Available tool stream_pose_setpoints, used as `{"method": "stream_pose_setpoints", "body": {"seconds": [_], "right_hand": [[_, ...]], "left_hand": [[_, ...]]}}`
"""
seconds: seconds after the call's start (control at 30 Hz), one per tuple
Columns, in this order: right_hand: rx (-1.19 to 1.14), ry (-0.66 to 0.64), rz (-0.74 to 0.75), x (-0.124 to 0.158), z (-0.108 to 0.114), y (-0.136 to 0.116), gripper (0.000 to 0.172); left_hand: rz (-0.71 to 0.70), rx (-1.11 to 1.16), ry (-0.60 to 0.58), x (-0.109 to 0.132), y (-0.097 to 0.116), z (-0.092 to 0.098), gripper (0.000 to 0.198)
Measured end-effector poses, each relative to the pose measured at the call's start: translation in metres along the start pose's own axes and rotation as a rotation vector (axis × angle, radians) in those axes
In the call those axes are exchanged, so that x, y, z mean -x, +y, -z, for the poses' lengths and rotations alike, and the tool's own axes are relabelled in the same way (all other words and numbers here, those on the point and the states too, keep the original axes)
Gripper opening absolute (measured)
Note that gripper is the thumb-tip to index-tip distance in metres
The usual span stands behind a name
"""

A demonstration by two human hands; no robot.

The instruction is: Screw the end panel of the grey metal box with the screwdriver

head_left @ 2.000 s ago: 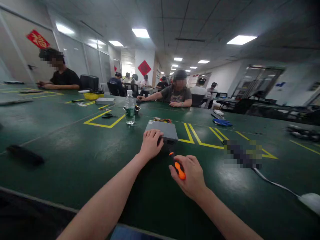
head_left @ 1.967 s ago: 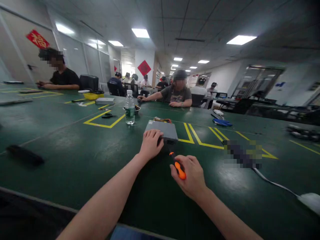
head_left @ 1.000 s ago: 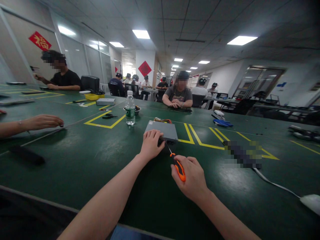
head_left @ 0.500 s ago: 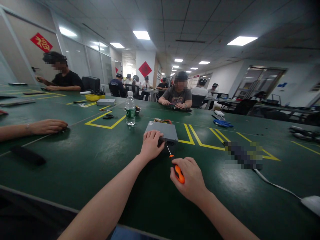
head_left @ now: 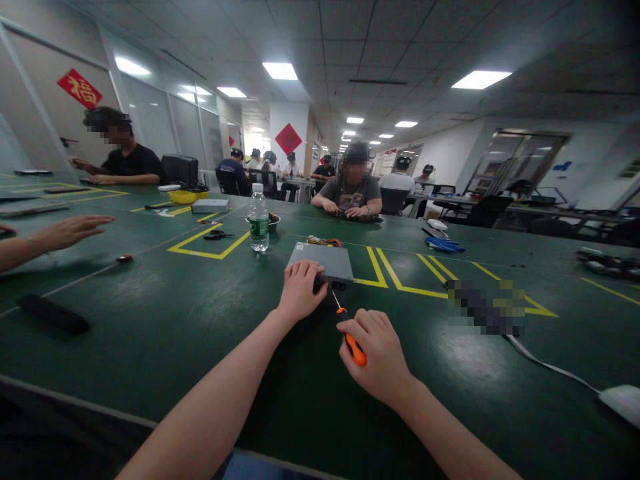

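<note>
A grey metal computer power supply [head_left: 327, 260] lies on the green table in front of me, its coloured cables [head_left: 323, 241] bunched at the far side. My left hand [head_left: 301, 291] grips its near left corner, fingers over the top. My right hand [head_left: 374, 350] is wrapped round the orange and black handle of a screwdriver [head_left: 356, 348]. The screwdriver's thin shaft points up and away, its tip at the near face of the power supply beside my left fingers. Whether the tip sits in a screw is too small to tell.
Beyond the power supply stands a water bottle [head_left: 259, 220] before a metal bowl [head_left: 273, 222]. A black object [head_left: 54, 315] lies at left, near a co-worker's hand [head_left: 73, 230]. Blue gloves [head_left: 443, 245] and a white cable [head_left: 550, 367] are at right. Another person [head_left: 350, 187] sits opposite.
The co-worker's hand at left has lifted and drawn back, uncovering a small red and black object. My hands, the screwdriver and the power supply hold nearly the same position; the view has shifted slightly.
</note>
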State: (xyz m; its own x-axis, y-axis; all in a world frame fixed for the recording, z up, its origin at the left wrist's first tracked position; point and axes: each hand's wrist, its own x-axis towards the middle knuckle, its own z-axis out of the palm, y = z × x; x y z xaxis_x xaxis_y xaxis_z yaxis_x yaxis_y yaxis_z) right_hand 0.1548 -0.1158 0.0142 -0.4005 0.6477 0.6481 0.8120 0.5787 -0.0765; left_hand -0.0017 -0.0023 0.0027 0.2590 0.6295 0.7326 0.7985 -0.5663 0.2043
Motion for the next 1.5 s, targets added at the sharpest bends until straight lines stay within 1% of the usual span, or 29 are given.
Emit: {"method": "stream_pose_setpoints", "body": {"seconds": [0.07,0.2,0.27,0.33,0.47,0.6,0.67,0.73,0.8,0.9,0.97,1.07,1.17,1.3,1.5], "right_hand": [[0.001,0.005,-0.01,-0.001,0.001,-0.001,0.01],[-0.052,0.094,-0.044,0.0,-0.001,0.001,0.018],[-0.062,0.11,-0.037,0.0,-0.002,0.002,0.015],[-0.047,0.085,-0.01,0.001,-0.002,0.002,0.01],[-0.016,0.045,0.015,0.0,0.0,0.002,0.009],[-0.03,0.102,-0.044,-0.001,-0.001,0.003,0.017],[-0.034,0.106,-0.036,0.0,-0.001,0.003,0.014],[-0.022,0.061,-0.004,0.0,-0.002,0.002,0.01],[-0.005,0.012,0.019,0.0,-0.002,0.001,0.01],[0.002,0.003,0.036,-0.001,-0.002,0.001,0.012],[-0.007,0.043,0.063,0.0,-0.001,0.004,0.012],[-0.023,0.163,0.111,0.003,0.004,0.013,0.008],[-0.006,0.255,0.114,0.006,0.01,0.021,0.005],[0.015,0.266,0.097,0.006,0.014,0.025,0.005],[0.027,0.26,0.111,0.005,0.01,0.023,0.004]], "left_hand": [[0.001,-0.001,-0.001,0.0,0.0,0.0,0.03],[0.005,-0.001,0.009,0.0,-0.001,-0.001,0.028],[0.006,0.002,0.012,0.0,-0.001,-0.001,0.027],[0.006,0.004,0.008,0.0,-0.001,-0.001,0.028],[0.0,0.007,0.007,0.0,0.0,-0.001,0.029],[0.003,0.012,0.009,0.0,0.0,-0.001,0.03],[0.005,0.013,0.009,0.0,-0.001,-0.001,0.029],[0.006,0.01,0.01,0.0,-0.001,-0.002,0.028],[0.005,0.005,0.011,0.0,-0.001,-0.002,0.028],[-0.004,0.001,0.012,0.0,-0.001,-0.002,0.028],[-0.005,-0.003,0.009,0.0,-0.001,-0.001,0.028],[0.003,-0.003,0.001,0.0,-0.001,-0.001,0.026],[0.006,0.003,0.0,0.0,-0.001,-0.001,0.025],[0.006,0.001,0.002,0.0,-0.001,-0.001,0.025],[0.004,-0.001,0.002,0.0,-0.001,0.0,0.025]]}}
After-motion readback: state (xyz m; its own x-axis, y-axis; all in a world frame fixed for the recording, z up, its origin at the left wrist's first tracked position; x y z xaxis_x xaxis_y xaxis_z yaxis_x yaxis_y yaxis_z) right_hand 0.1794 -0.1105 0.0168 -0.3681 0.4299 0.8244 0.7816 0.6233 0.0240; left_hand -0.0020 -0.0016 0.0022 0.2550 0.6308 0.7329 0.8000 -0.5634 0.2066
